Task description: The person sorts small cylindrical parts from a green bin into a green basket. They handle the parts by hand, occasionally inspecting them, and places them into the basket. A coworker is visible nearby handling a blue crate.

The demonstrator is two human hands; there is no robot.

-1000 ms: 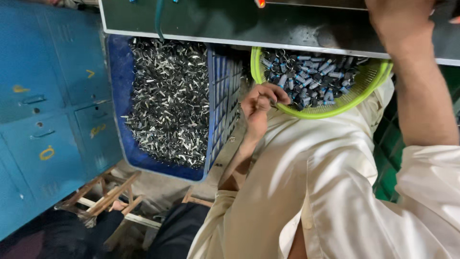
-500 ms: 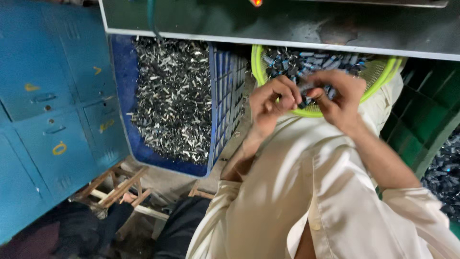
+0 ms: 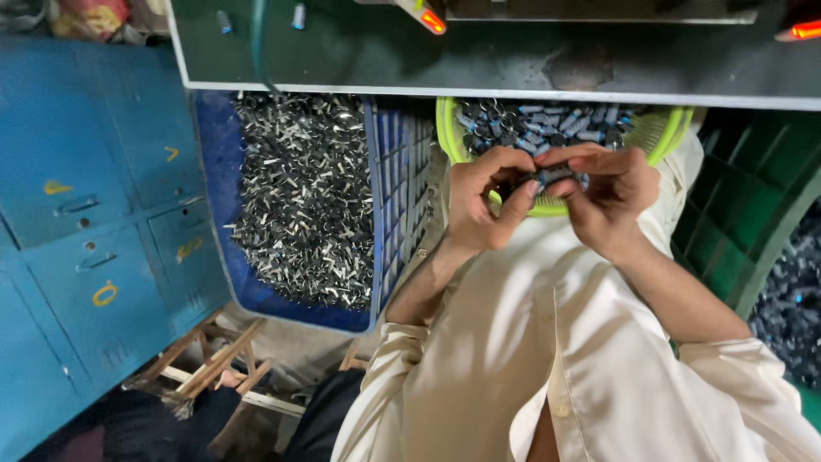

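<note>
While both hands meet over the near rim of the round lime-green plastic basket (image 3: 671, 128), left hand (image 3: 483, 201) and right hand (image 3: 611, 201) pinch a small dark cylindrical metal part (image 3: 550, 177) between fingertips; it looks light, rigid, slippery, best gripped by its ends

From my remote seat, the only signs are small yellow painted marks (image 3: 105, 293) on the blue metal cabinet (image 3: 77, 214) at left, one on each drawer or door front. At the top left corner lies a crumpled red and yellow bag (image 3: 85, 17). I see no screens.
</note>
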